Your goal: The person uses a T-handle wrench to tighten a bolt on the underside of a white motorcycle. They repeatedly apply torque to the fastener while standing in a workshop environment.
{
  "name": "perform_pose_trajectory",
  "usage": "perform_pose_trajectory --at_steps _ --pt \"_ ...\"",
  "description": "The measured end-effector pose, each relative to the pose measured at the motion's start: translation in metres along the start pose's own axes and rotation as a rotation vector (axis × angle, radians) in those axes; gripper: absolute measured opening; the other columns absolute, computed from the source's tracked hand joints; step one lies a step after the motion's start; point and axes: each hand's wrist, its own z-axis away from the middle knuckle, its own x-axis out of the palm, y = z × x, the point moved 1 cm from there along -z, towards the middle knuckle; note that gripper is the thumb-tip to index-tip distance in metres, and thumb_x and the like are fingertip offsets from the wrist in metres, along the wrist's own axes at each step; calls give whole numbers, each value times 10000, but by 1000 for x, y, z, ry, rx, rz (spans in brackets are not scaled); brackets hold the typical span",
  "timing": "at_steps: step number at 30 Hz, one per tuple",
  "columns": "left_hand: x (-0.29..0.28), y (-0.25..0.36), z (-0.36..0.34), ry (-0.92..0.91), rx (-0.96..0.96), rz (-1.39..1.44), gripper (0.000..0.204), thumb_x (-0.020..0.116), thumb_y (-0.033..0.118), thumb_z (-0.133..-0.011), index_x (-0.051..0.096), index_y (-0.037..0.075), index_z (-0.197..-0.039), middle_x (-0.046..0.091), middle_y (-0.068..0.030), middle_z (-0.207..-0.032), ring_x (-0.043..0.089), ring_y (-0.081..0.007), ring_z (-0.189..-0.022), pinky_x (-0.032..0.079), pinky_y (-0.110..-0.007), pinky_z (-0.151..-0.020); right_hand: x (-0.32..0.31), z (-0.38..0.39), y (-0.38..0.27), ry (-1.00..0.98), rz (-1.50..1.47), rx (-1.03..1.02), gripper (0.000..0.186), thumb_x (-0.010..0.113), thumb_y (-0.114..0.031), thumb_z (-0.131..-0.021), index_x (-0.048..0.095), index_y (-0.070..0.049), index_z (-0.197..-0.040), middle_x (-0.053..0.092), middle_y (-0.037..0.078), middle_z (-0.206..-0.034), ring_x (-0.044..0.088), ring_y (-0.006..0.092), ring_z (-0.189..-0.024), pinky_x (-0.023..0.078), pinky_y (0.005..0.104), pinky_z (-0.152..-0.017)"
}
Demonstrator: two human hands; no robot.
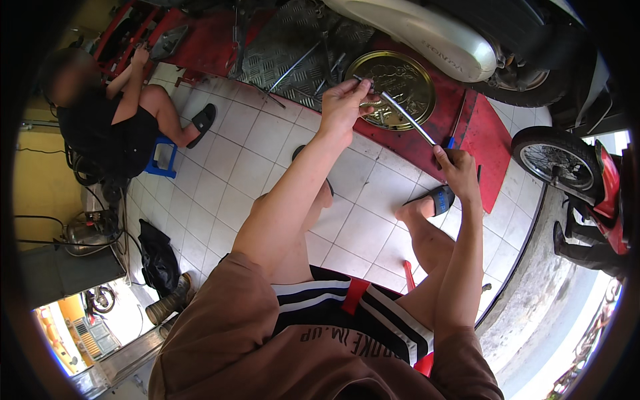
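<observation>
Grips silver rod (408,119) with right hand (459,175), pinching its far end with left hand (343,107), apparently mid-work, unfinished.

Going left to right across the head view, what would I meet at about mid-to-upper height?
Seated co-worker in black → wearer's left hand → silver rod → wearer's right hand → spoked motorcycle wheel.

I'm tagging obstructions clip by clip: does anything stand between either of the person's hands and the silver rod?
Nothing visible does. The right hand grips one end of the silver rod; the left hand is close by its other end, though contact there is unclear. The golden tray lies below, not between.
</observation>
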Motion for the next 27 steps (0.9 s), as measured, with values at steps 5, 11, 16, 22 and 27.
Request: perform_pose_trajectory --at_steps 5,11,16,22,27 --pt "3 -1 1 -32 7 -19 180 615 182 -929 655 24 -1008 676 -50 -894 649 -133 -809 503 -248 -651 2 0 -2 4 -23 -2 564 591 -464 -895 600 17 -600 446 70 -449 431 138 -457 361 338 -473" --pt "7 -4 2 -61 23 -35 179 618 179 -927 658 23 -1007 679 -53 -885 655 -127 -785 501 -237 -640 -2 1 -6 -9 15 17 566 587 -467 -896 603 18 -604 457 77 -454 442 153 -452 366 344 -476" --pt "10 -7 2 -66 34 -55 174 613 170 -930 656 19 -1004 680 -55 -877 656 -125 -777 500 -236 -645 -3 2 -6 -7 16 29 568 586 -467 -898 600 18 -603 467 81 -457 442 162 -450 367 347 -476" --pt "10 -8 2 -64 43 -71 173 610 163 -931 652 15 -1009 676 -54 -871 653 -125 -779 499 -235 -639 -4 3 -8 -15 11 26 561 594 -458 -897 601 21 -606 469 87 -459 443 171 -449 370 345 -476" --pt "12 -10 5 -58 62 -100 176 610 138 -928 644 -5 -1025 660 -53 -895 647 -122 -779 503 -230 -639 -3 5 -7 -18 16 56 547 600 -439 -900 609 31 -621 488 122 -468 467 205 -445 390 370 -489"
